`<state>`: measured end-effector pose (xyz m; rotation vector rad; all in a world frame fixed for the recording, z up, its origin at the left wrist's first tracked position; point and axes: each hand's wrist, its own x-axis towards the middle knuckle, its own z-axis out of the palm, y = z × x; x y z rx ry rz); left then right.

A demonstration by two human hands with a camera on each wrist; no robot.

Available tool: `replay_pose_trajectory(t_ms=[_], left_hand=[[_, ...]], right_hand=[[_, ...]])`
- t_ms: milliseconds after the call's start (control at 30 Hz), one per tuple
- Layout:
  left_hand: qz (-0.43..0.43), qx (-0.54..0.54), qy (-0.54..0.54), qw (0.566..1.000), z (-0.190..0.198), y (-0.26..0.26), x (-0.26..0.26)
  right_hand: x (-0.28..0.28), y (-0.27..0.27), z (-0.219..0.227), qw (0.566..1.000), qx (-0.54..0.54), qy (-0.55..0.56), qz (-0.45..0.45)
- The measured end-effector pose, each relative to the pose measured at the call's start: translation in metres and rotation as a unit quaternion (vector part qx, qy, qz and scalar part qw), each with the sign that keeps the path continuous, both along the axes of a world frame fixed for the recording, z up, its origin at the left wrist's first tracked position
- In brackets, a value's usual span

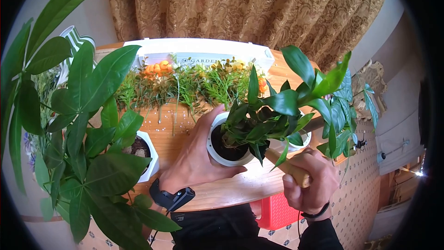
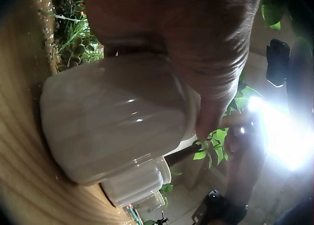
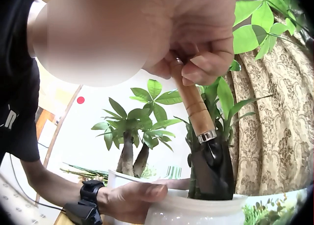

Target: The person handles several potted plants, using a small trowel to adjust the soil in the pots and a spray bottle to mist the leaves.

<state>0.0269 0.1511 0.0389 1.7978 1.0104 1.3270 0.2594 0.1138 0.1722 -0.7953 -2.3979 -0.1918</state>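
Observation:
A white pot with a leafy green plant in dark soil stands on the wooden table. My left hand holds the pot's side, its thumb along the near side below the rim. My right hand grips the wooden handle of a small trowel. The trowel's black blade points down inside the pot, close beside the plant's stems; its tip is hidden behind the rim in the right wrist view.
At the left a large-leaved plant grows in another white pot. Behind are a white planter box and greenery with orange flowers. White grains lie scattered nearby. A second small white pot stands beyond; a red stool is below.

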Motion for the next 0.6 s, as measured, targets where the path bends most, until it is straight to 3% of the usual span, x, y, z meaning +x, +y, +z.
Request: replay_pose_trajectory(t_ms=[267, 600], left_hand=[[0.006, 0.011, 0.021, 1.000, -0.0001, -0.0001, -0.0009], [0.000, 0.017, 0.017, 1.000, 0.0016, 0.0005, -0.0014]], right_hand=[[-0.0038, 0.0027, -0.0018, 0.999, 0.001, 0.029, 0.037], [-0.0050, 0.0027, 0.0027, 1.000, -0.018, 0.001, 0.016]])
